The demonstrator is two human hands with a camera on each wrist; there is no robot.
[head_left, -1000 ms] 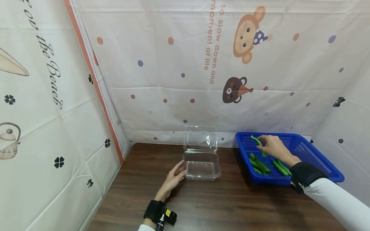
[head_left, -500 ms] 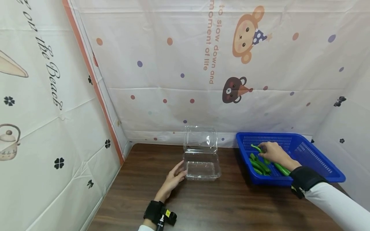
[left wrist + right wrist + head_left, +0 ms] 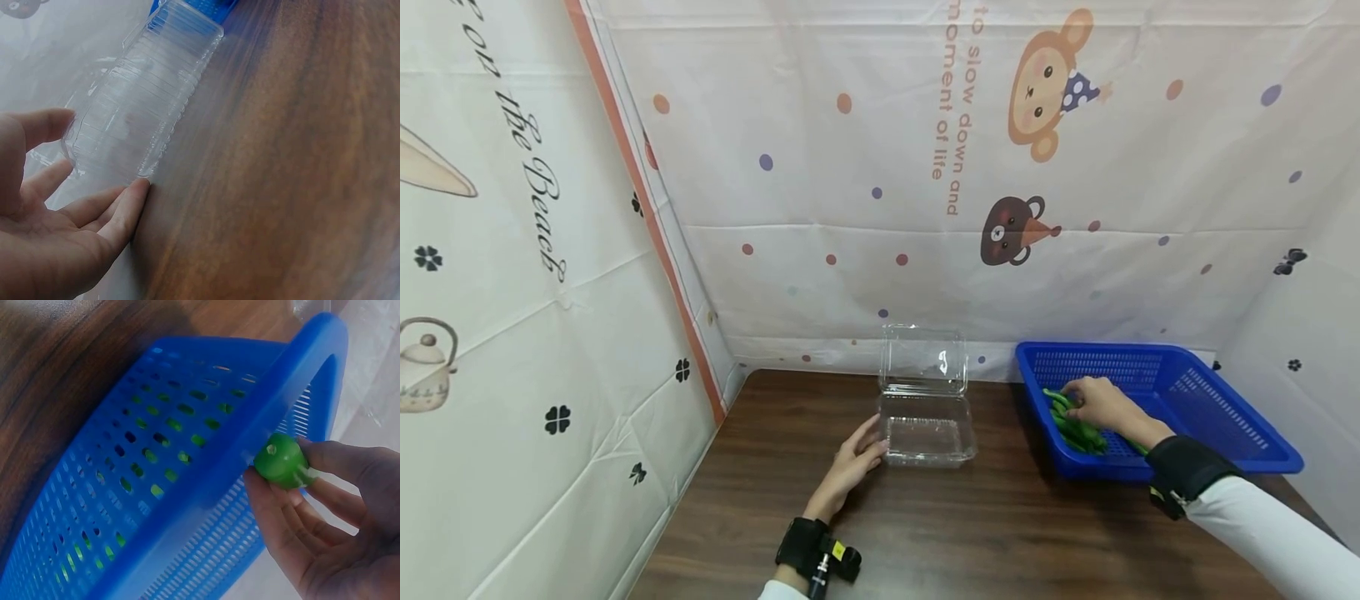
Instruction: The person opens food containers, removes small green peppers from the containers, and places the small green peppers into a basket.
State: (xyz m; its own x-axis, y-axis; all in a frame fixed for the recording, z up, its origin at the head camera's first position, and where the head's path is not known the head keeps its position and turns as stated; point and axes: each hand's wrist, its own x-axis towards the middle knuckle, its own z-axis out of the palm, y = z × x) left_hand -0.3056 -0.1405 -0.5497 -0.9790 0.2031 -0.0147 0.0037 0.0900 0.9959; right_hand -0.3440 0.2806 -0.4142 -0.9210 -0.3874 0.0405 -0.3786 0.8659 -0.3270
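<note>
In the head view my right hand [image 3: 1105, 406] is low inside the blue plastic basket [image 3: 1240, 425], over its left part. It pinches a green chili pepper [image 3: 281, 461] between thumb and fingers; the right wrist view shows that pepper end-on beside the basket rim. Below the hand several more green chili peppers [image 3: 1081, 435] lie on the basket floor, partly covered by it. A clear plastic clamshell box [image 3: 928, 437] stands on the table with its lid raised, nothing visible inside. My left hand [image 3: 847, 468] touches its left end, fingers spread along the wall [image 3: 119, 125].
The dark wood table [image 3: 925, 533] carries the box and, to its right, the basket. A pale printed sheet [image 3: 820, 167] hangs behind and along both sides. A strapped wrist camera [image 3: 842, 560] sits at the left wrist.
My right hand has lowered its chili pepper into the basket, down onto the left group of peppers. The left hand and the box have stayed in place.
</note>
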